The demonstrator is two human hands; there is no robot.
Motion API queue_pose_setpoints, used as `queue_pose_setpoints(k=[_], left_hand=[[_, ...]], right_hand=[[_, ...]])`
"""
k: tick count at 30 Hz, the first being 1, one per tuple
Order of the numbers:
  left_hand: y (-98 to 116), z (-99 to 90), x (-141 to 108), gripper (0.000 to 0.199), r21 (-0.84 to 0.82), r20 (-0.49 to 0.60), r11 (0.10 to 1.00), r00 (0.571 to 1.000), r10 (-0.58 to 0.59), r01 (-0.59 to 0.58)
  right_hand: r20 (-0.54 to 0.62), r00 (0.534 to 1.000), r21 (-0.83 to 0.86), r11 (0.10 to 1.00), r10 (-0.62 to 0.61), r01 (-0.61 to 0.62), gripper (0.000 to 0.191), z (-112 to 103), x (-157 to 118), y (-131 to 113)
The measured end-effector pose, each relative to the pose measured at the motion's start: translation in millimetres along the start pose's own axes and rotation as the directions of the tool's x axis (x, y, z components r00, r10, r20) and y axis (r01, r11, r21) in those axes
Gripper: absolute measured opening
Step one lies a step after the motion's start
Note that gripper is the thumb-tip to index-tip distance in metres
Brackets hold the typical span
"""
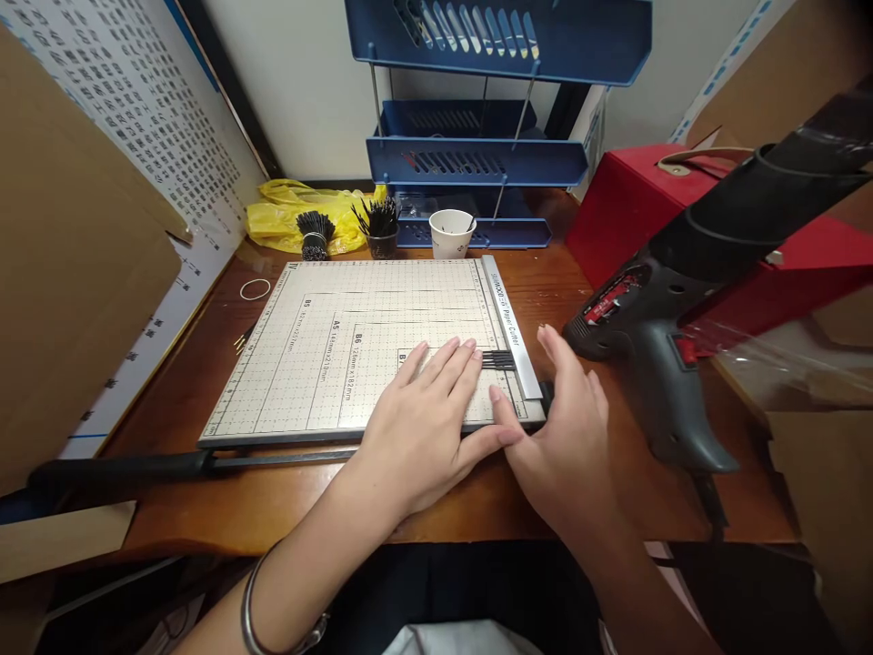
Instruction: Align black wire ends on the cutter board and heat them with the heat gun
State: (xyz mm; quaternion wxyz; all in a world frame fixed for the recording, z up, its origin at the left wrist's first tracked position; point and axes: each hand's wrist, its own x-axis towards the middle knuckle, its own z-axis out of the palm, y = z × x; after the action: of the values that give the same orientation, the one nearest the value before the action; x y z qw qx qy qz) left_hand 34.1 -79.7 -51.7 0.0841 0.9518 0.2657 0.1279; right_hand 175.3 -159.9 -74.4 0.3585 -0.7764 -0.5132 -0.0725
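Note:
A cream paper cutter board point(286, 364) with printed grid lines lies on the wooden desk, a silver guide bar point(510, 327) along its right side. My left hand point(426, 428) rests palm down on the board, its fingers stretched out and nearly together. Several short black strips point(496, 360) lie side by side from its fingertips to the guide bar; their left ends are hidden by the fingers. My right hand point(559, 437) is at the board's lower right corner, thumb and index finger apart, with nothing visible between them. The two thumbs come close together.
The cutter's black handle point(129, 475) extends along the front edge. A heat gun point(668, 337) stands at right before a red box point(634, 200). Behind are a white paper cup point(452, 234), a dark cup of black strips point(382, 241), a bundle point(315, 238), a yellow bag point(273, 223) and blue trays point(477, 159).

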Motion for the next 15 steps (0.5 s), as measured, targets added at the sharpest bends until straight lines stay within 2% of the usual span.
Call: queue_pose_setpoints(k=[3,15], left_hand=[[-0.3,1.4,-0.1,0.086,0.02,0.004,1.0,1.0,0.006,-0.006],[-0.1,1.0,0.6,0.08,0.027,-0.011,1.0,1.0,0.016,-0.015]], right_hand=[[-0.041,0.999,0.036,0.999,0.031,-0.029,0.063,-3.3,5.2,7.4],[-0.029,0.997,0.089,0.994,0.069,-0.066,0.05,1.7,12.9,15.0]])
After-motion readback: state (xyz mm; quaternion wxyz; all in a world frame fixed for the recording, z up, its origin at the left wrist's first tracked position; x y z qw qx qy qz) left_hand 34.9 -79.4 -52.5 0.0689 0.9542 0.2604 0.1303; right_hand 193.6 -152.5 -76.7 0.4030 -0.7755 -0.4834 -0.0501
